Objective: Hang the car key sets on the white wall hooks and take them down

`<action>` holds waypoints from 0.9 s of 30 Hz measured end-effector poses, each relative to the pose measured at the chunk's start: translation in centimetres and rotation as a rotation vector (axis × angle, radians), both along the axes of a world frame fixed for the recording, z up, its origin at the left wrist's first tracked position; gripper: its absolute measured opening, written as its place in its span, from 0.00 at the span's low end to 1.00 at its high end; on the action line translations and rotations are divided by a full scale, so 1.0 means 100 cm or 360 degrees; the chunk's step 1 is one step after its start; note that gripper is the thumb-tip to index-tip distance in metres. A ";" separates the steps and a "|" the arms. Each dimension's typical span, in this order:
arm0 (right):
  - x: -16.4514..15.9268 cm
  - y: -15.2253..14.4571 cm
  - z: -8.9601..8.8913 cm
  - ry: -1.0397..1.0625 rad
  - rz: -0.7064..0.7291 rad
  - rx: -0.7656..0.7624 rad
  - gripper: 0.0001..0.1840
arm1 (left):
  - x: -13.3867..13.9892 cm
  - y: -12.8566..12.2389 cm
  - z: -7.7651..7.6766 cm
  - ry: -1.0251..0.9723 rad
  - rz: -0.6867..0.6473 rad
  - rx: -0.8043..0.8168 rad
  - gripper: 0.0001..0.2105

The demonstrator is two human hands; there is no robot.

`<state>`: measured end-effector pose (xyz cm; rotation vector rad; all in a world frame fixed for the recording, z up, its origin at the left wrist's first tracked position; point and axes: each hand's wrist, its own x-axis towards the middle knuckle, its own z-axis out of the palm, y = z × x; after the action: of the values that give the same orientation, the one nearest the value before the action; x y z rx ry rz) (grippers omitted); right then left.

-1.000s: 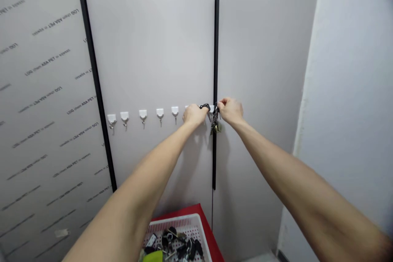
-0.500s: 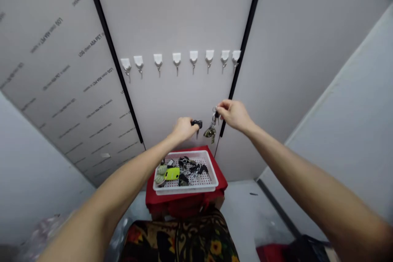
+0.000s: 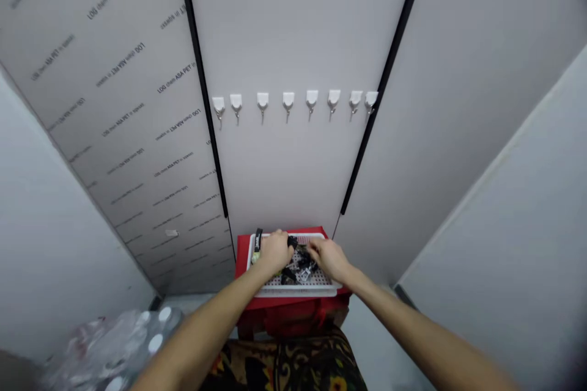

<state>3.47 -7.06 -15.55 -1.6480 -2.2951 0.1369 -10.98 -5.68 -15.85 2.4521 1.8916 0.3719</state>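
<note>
Over a white plastic basket (image 3: 293,292) my left hand (image 3: 276,252) is closed on a black-headed key (image 3: 292,242). My right hand (image 3: 329,256) reaches into the basket's right side with its fingertips pinched together. A bunch of keys (image 3: 302,248) is at those fingertips, partly hidden by them. Between the hands lie more black and silver keys (image 3: 304,272) on the perforated basket floor. At the basket's left end are a black strap (image 3: 258,239) with white lettering and a pale green item (image 3: 255,256), half covered by my left hand.
A row of white hooks (image 3: 288,99) with metal prongs runs along the pale wall panel between black strips (image 3: 398,43). The basket rests on a red box or bag (image 3: 293,313). Plastic-wrapped bottles (image 3: 156,342) stand at the lower left.
Both hands have come down from above the basket into it, the left with its black-headed key, the right with its key bunch. The view has shifted, so the hooks appear further right.
</note>
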 end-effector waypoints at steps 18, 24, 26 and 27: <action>-0.040 0.030 0.090 0.1247 0.0271 -0.0460 0.27 | -0.033 0.020 0.100 -0.1674 -0.0032 -0.0785 0.27; -0.069 0.038 0.168 0.2012 0.0674 -0.0872 0.29 | -0.040 0.020 0.176 -0.2142 -0.0552 -0.0953 0.29; -0.071 0.038 0.173 0.2039 0.0671 -0.0907 0.29 | -0.041 0.018 0.180 -0.2111 -0.0580 -0.0971 0.29; -0.071 0.037 0.172 0.2039 0.0658 -0.0914 0.29 | -0.041 0.017 0.179 -0.2093 -0.0573 -0.0982 0.29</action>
<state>-3.65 -3.33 1.63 -0.7246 -1.5036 1.5298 -15.09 -3.94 2.07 1.3868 0.7906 0.8899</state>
